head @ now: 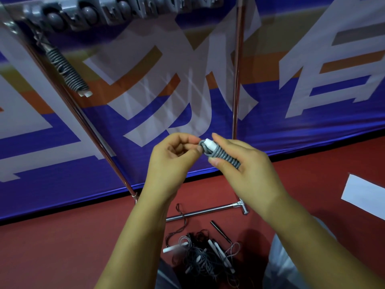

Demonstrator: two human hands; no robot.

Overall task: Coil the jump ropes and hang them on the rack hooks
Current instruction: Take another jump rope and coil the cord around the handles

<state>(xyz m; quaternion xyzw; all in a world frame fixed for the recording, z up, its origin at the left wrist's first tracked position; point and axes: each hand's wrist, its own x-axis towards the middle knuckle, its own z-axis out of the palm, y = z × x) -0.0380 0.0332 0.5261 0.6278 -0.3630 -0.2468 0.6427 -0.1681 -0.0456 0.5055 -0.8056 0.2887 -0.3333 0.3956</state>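
Note:
My right hand [245, 165] grips a grey jump rope [224, 156] wound tightly around its white handles, whose tips stick out at the top. My left hand [173, 157] pinches the rope's loose end right beside those white tips. A second coiled grey rope [66, 68] hangs from the grey hook rail [116, 11] at the top left of the rack. A tangled pile of grey and black ropes [204, 255] with white and black handles lies on the red floor below my arms.
Two chrome rack poles [238, 65] rise in front of a blue, white and orange banner [302, 90]. The rack's chrome foot bar [208, 211] lies on the red floor. A white sheet [366, 195] lies on the floor at the right.

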